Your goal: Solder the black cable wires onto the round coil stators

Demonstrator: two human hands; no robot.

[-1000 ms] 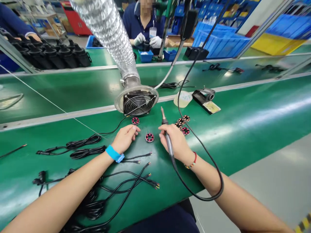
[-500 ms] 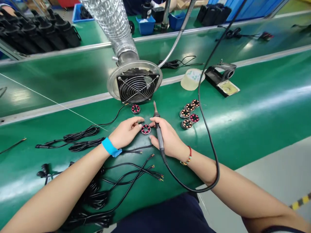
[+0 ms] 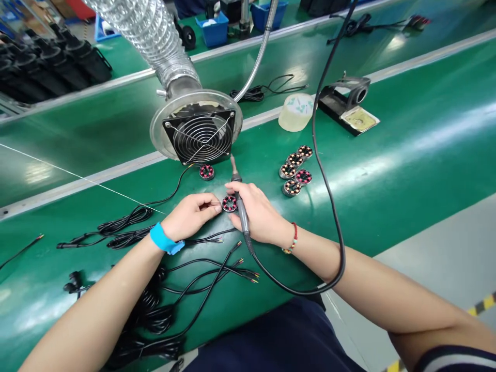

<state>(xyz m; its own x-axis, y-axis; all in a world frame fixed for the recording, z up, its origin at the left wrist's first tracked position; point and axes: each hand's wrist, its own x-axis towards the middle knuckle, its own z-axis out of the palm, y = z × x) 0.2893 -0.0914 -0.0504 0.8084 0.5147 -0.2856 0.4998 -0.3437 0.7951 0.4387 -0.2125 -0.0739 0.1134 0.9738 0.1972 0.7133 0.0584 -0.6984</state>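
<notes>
A small round coil ring [image 3: 230,203] with pink-red windings lies between my hands on the green bench. My right hand [image 3: 258,212] holds a soldering iron [image 3: 243,212], its tip pointing up and away from me, and its fingers touch the ring's right side. At the ring's left edge, the thumb and forefinger of my left hand [image 3: 196,214] are pinched together; a thin wire seems to run from them to the ring, too fine to make out fully. A second pink coil ring [image 3: 206,172] with a black cable attached sits just beyond.
A fan on a foil duct [image 3: 203,138] stands behind the rings. Several coil rings [image 3: 292,187], a tape roll [image 3: 295,112] and an iron stand [image 3: 344,106] are to the right. Black cables [image 3: 155,310] lie near my left forearm. The iron's cord [image 3: 333,196] loops over my right forearm.
The view has shifted a little. My left thumb and forefinger have drawn together beside the ring, and my right fingers have closed in on its other side.
</notes>
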